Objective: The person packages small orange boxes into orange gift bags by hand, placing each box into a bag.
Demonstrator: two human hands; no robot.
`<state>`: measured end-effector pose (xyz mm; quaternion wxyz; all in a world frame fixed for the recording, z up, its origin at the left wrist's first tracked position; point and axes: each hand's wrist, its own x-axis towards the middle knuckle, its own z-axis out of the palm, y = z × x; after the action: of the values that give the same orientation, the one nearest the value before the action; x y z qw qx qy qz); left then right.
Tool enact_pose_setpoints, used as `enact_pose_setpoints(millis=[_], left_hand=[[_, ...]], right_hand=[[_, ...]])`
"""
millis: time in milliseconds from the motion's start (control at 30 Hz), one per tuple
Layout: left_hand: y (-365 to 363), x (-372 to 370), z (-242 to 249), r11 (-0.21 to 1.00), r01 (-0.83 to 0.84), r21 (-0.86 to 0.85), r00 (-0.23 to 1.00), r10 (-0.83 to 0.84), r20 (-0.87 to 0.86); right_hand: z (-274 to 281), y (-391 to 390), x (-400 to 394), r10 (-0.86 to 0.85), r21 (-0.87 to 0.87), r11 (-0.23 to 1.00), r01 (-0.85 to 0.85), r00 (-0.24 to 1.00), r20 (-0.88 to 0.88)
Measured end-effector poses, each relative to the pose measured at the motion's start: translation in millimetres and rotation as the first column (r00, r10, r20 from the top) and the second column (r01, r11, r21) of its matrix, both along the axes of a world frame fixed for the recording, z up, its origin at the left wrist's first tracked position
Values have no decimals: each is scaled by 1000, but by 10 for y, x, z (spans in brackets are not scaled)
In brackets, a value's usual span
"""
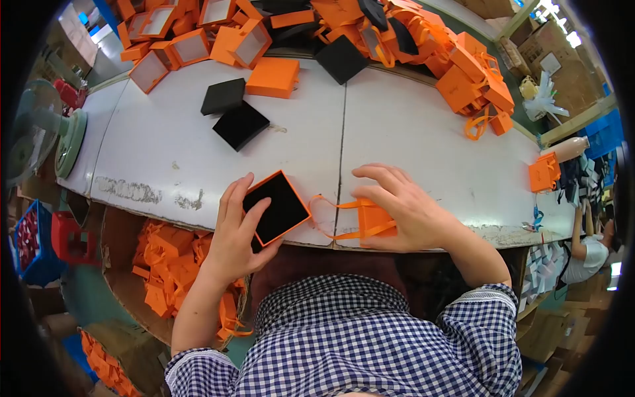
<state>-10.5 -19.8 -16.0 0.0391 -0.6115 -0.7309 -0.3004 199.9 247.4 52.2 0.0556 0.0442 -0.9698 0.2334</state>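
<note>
My left hand (236,228) grips a square orange box (297,194) with a black lining, tilted up at the table's front edge. One finger lies over the black inside, and the thumb is at the lower edge. To the right, my right hand (403,208) curves around a small orange gift bag (376,218), fingers above and thumb below. The bag's orange ribbon handles (336,236) stretch left toward the box. Part of the bag is hidden under the hand. Farther back lie a black box lid (223,96), a black square insert (241,126) and a closed orange box (272,77).
Orange boxes (239,43) and ribboned bags (463,86) are heaped along the table's far side. A black square piece (341,59) lies before them. A carton (119,264) of orange bags stands below left. A fan (40,132) stands left; a person (589,255) is far right.
</note>
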Motion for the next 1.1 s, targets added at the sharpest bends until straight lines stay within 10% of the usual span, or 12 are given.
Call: enact_pose_setpoints(millis=[233,300,367,533,1100], left_hand=[[-108,-36,-14,994,-77,77,923,42,383],[-62,50,190,991,-43,125,904,-15,427],[103,228,417,949,243,201,821,-312,479],[275,239,368,936,352,29,823,-324,467],[338,475,-26,906,317,280,744,-421,519]], right_hand=[[-116,181,407,-205,50,979,199,961,185],[-146,218,410,-220,-199,946,254,959,178],[-97,190,386,-161,-295,934,203,974,158],[-14,176,239,2,-389,921,0,1000,4],[-340,-534,-198,59,-582,806,-106,993,-100]])
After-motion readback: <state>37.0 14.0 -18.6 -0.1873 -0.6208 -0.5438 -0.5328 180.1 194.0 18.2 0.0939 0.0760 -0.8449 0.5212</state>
